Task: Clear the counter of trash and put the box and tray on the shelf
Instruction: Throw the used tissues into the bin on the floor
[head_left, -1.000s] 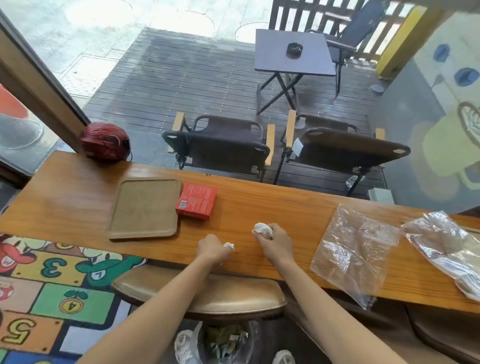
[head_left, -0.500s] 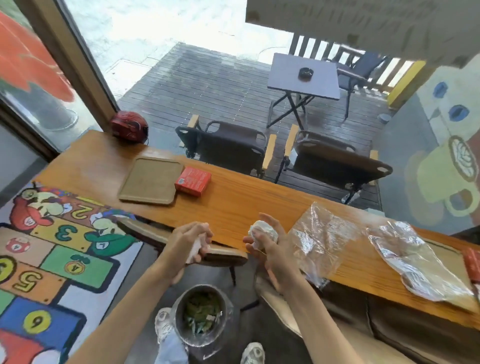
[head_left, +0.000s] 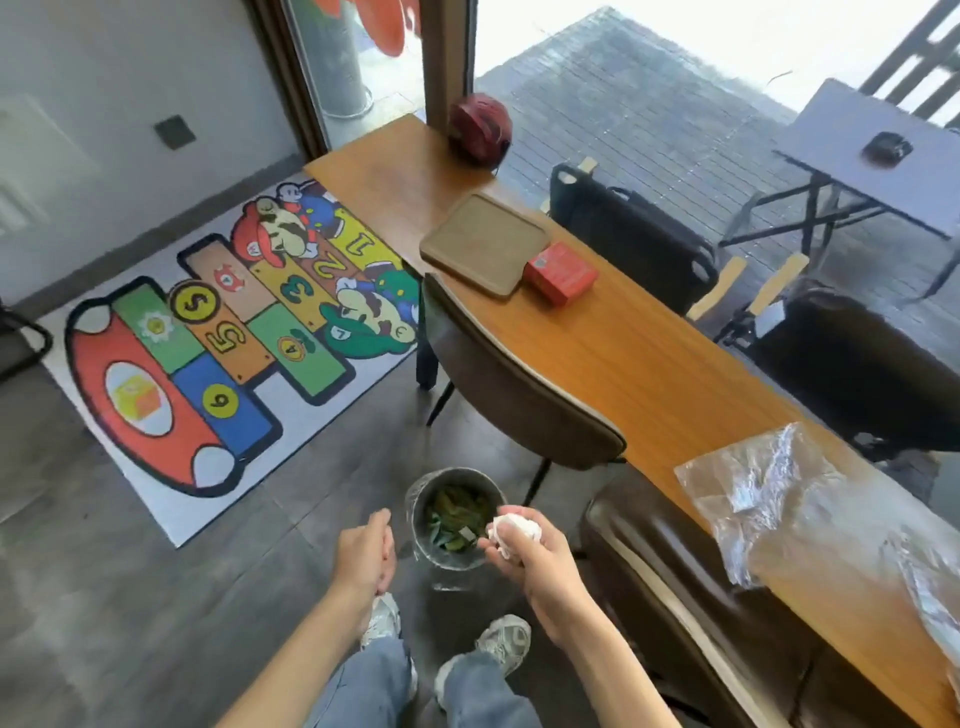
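Gripped a crumpled white tissue (head_left: 511, 530) in the right hand (head_left: 537, 558) over the bin (head_left: 453, 514); left hand (head_left: 363, 553) relaxed, holding nothing. Lay side by side on the wooden counter (head_left: 623, 353), tray (head_left: 483, 244) and red box (head_left: 560, 271), long sides angled across the counter, clear plastic bag (head_left: 779, 499) nearer. Stood on grey floor beside a hopscotch mat (head_left: 223, 338).

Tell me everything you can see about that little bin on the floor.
The bin is a small round can, grey and metallic-looking, standing upright and open on the grey floor beside a brown chair. Inside lie greenish scraps. A clear liner seems to wrap it. The right hand holds a crumpled white tissue over its rim; the left hand hovers beside it, apparently empty.
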